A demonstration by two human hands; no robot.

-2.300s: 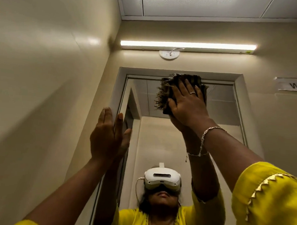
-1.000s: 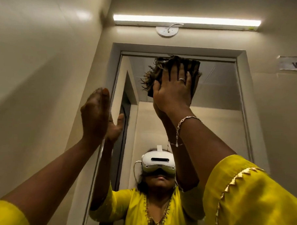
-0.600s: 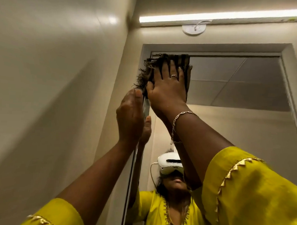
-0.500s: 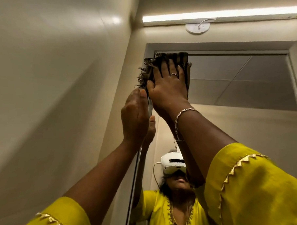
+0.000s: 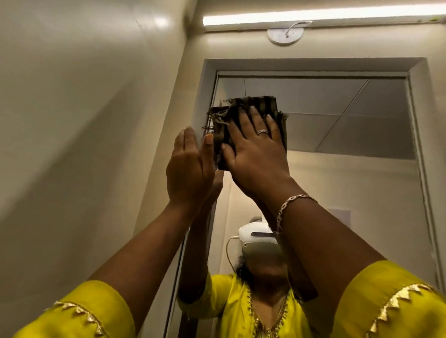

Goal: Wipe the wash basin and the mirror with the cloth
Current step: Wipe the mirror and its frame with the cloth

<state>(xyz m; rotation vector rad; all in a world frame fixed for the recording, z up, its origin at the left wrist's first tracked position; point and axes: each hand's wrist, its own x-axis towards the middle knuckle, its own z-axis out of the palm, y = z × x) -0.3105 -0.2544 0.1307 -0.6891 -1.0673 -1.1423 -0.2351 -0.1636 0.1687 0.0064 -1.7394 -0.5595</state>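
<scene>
A tall framed mirror [image 5: 346, 138] hangs on the wall in front of me. A dark striped cloth [image 5: 247, 108] with frayed fringe lies flat against its upper left part. My right hand [image 5: 256, 150] presses the cloth to the glass with straight, spread fingers. My left hand [image 5: 188, 167] is raised just left of it, fingers straight, resting at the mirror's left frame edge beside the cloth. The wash basin is out of view.
A cream side wall [image 5: 78, 111] stands close on my left. A lit tube light [image 5: 323, 16] and a round white fitting [image 5: 285, 35] sit above the mirror frame [image 5: 208, 66]. My reflection in yellow clothing fills the mirror's lower part.
My right hand has slid the cloth down from the mirror's top left corner. My left hand stays raised beside it at the left frame edge.
</scene>
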